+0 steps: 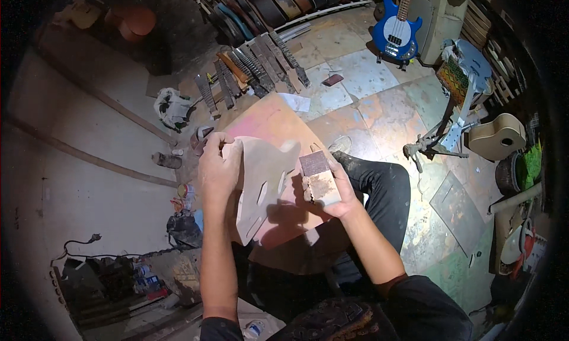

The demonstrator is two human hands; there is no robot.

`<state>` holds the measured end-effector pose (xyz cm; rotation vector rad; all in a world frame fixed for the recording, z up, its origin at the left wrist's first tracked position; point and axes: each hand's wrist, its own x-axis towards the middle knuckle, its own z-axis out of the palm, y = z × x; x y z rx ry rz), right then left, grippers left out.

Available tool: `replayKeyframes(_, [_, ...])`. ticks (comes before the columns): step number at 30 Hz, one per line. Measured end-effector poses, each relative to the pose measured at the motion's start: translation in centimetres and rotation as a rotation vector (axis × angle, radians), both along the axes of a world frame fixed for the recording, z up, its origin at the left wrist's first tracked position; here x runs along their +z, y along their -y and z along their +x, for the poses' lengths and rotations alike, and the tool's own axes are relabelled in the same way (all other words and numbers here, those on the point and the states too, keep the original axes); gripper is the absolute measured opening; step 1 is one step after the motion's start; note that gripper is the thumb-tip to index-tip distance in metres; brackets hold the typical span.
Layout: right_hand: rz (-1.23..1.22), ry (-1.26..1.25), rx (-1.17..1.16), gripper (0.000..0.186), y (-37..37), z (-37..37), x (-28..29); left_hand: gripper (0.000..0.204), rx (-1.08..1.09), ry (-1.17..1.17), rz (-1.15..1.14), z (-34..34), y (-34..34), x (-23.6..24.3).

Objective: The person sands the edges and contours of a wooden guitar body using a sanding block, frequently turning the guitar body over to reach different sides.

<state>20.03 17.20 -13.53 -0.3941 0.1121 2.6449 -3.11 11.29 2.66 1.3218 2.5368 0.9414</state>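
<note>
My left hand (pixel 216 169) grips the upper left of a pale, flat shaped panel (pixel 261 175) with slotted cutouts, which is held upright at a slant over a pink-and-tan board (pixel 284 118) across my lap. My right hand (pixel 335 193) is closed around a small rectangular block (pixel 320 187), pale and scuffed, with a dark gritty patch on its upper part. The block is just right of the panel's edge. My shadow falls on the board between the two hands.
Files and tools (pixel 249 71) lie on the floor ahead. A blue bass guitar (pixel 396 32) stands at back right, with a metal stand (pixel 441 148), an acoustic guitar (pixel 496 138) and a dark sheet (pixel 459 213) at right. Jars and bags (pixel 184 228) sit at left.
</note>
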Motion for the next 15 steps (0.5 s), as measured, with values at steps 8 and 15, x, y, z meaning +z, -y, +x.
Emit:
replayKeyframes(8, [0.007,-0.069,0.076,0.048,0.8,-1.4,0.0,0.028,-0.111,-0.04,0.094,0.0,1.6,-0.7])
replayKeyframes(15, [0.256,0.423,0.317,0.043,3.2,-2.8,-3.8,0.054,-0.108,0.076,0.117,1.7,4.0,-1.2])
